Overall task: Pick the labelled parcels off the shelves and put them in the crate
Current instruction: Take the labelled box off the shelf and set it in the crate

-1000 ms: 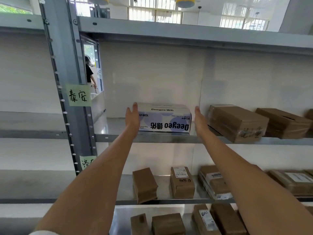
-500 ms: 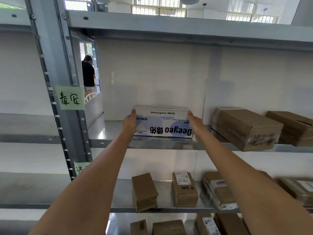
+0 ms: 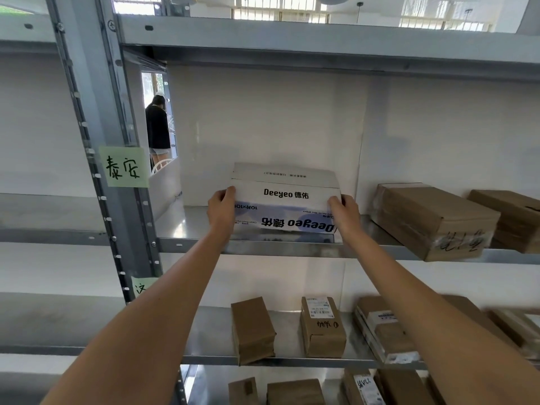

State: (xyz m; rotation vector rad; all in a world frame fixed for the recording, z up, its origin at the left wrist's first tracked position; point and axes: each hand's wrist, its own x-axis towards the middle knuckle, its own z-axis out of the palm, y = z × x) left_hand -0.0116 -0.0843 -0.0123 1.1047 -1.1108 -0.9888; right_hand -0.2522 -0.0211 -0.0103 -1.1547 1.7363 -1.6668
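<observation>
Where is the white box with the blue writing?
The white box is mid-frame on the upper shelf, held between the left hand and right hand, left of a brown parcel.

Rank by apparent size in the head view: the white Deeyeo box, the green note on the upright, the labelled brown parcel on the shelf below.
1. White Deeyeo box
2. Labelled brown parcel
3. Green note

The parcel sits nearer the camera, so that ranking is unsure.

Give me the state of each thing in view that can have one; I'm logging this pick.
Deeyeo box: on the upper shelf, near edge tipped up, print on its front face upside down, gripped at both ends.
Left hand: grips the box's left end.
Right hand: grips the box's right end.
Taped brown carton: closed, resting on the same shelf, overhanging its front edge.
Small labelled parcel: upright on the lower shelf.
</observation>
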